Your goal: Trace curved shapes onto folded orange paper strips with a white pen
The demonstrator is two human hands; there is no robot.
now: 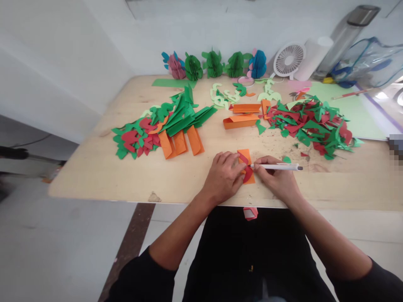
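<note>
Guide the pen [278, 166] pinched in right fingers [262, 172] closely along the red cutout [248, 174], pressing flat with unclenched left fingers [231, 158].

1. The left hand [223, 176] presses a red paper shape [248, 175] onto orange paper [251, 180].
2. The right hand [277, 179] holds a white pen [277, 166], its tip at the red shape.
3. A scrap heap [315, 126] lies farther right.
4. 5 paper figures [214, 65] stand near a white fan [289, 60].
</note>
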